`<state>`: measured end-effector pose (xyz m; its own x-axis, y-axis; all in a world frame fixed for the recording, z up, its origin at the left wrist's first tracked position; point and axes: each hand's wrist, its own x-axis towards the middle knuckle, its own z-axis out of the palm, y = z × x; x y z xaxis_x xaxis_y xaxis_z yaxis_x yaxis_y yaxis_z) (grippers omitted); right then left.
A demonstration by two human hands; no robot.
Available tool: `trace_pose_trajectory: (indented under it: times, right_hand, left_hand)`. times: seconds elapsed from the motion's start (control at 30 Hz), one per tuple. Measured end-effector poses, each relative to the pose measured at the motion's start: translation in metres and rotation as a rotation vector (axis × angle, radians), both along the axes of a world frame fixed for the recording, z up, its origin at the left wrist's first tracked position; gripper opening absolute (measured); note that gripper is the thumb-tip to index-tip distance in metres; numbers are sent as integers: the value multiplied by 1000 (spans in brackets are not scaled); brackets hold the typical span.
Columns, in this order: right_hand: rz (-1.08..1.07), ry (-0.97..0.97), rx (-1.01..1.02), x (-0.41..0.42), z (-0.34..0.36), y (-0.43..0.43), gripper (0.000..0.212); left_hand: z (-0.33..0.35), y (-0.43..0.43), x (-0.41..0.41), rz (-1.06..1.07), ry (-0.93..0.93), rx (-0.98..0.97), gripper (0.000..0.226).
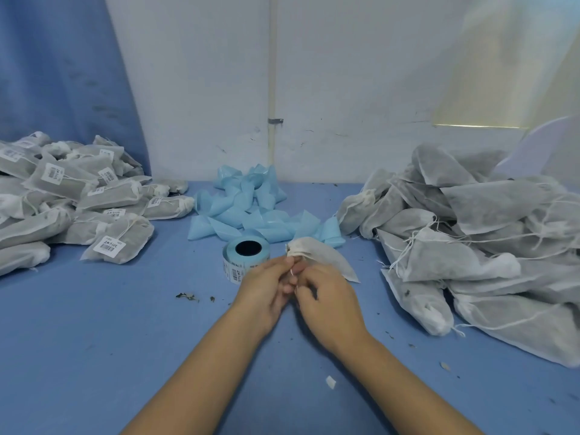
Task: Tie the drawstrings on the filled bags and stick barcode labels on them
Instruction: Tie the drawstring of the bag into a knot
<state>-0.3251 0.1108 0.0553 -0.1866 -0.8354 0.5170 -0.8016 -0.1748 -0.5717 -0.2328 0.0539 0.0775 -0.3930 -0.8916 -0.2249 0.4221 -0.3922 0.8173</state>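
- White bag (323, 255) on desk (94, 340); left hand (265, 287) and right hand (328, 296) pinch its string (292, 272)
- Roll (248, 250) just beside left hand
- Left pile (78, 196), right pile (470, 246) hug side edges; bare desk between

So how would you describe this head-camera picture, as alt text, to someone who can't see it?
A person's left hand and right hand pinch the drawstring of a small white bag at a blue table. A label roll sits beside it, blue paper scraps behind; labelled bags are piled at left, unlabelled bags at right.
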Motion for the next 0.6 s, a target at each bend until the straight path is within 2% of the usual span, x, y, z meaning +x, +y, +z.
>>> trace_pose_trajectory:
  times: [0.07, 0.1, 0.23, 0.37, 0.6]
  right_hand:
    - [-73, -392, 74, -3, 1, -3, 32]
    - [-105, -526, 85, -4, 1, -5, 33]
    - [-115, -927, 28, -5, -3, -6, 18]
    - [54, -966, 15, -4, -3, -7, 16]
    - [88, -1101, 53, -13, 4, -11, 13]
  left_hand:
    - [0, 0, -4, 3, 186, 107, 14]
    - [-1, -1, -6, 7, 211, 110, 14]
    - [-13, 0, -4, -33, 46, -69, 20]
    - [-21, 2, -4, -79, 0, -207, 29]
    - [-22, 4, -7, -90, -151, -316, 36]
